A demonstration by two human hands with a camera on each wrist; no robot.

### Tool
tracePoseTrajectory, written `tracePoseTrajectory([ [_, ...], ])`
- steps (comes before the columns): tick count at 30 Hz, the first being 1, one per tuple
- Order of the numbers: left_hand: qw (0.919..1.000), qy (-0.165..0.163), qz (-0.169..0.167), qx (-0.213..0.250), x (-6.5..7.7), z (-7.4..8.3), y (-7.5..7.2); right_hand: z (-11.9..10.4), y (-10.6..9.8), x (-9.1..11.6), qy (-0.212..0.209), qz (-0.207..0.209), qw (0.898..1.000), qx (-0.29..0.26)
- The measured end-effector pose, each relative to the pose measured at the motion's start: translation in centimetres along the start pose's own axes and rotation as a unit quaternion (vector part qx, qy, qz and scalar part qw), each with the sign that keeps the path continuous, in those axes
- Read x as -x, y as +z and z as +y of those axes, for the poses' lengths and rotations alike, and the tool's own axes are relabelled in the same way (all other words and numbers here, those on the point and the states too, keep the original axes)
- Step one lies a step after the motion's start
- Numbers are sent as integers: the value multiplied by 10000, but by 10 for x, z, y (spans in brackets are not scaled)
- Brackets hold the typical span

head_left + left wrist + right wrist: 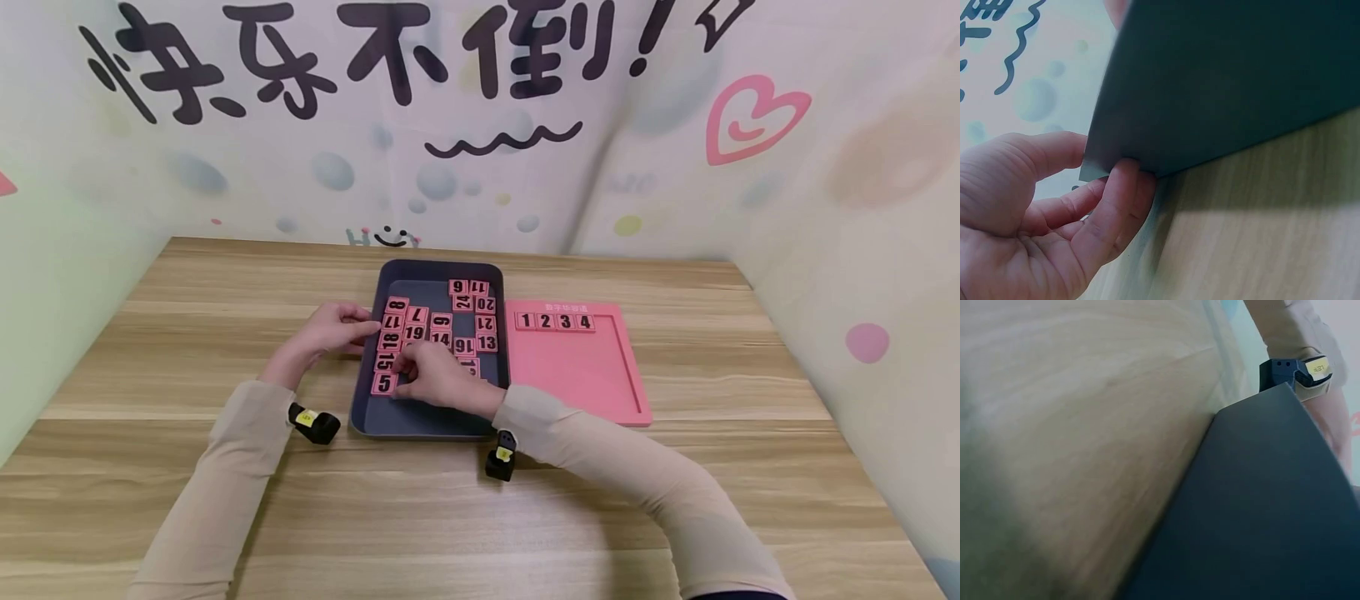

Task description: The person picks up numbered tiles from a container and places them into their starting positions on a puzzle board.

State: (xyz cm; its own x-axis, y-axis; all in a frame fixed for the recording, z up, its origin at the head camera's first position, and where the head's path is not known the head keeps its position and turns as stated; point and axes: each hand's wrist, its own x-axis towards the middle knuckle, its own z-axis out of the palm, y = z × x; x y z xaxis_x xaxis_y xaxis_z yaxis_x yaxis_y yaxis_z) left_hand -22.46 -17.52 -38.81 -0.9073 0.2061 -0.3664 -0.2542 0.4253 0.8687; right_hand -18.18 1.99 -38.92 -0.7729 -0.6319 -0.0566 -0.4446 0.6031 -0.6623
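Observation:
A dark grey tray [442, 432] holds several pink number tiles lying flat. My left hand [327, 333] grips the tray's left wall, thumb at the rim. In the left wrist view the left hand [1054, 212] has its fingers bent against the outer wall. My right hand [437, 375] reaches over the tray from the right, hiding some tiles. Its bent fingertips are right at the edge of the "5" tile [384, 383]; I cannot tell whether they pinch it. Beside the tray lies a pink puzzle board [562, 367], with "1", "2", "3" and "4" tiles [555, 322] along its top.
The tray and board stand side by side on a wooden table [360, 525]. Behind rises a white printed wall covering [480, 192]. Each wrist wears a small black camera, one on the left sleeve [315, 425] and one on the right [501, 458].

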Motion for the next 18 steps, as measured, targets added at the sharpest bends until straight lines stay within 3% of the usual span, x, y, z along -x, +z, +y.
tracePoseTrajectory([
  [9, 10000, -30, 20, -31, 1, 3, 0, -3, 4, -3, 240, 72, 9989, 404],
  [18, 10000, -97, 12, -13, 1, 3, 0, -7, 7, -6, 475, -106, 9968, 632],
])
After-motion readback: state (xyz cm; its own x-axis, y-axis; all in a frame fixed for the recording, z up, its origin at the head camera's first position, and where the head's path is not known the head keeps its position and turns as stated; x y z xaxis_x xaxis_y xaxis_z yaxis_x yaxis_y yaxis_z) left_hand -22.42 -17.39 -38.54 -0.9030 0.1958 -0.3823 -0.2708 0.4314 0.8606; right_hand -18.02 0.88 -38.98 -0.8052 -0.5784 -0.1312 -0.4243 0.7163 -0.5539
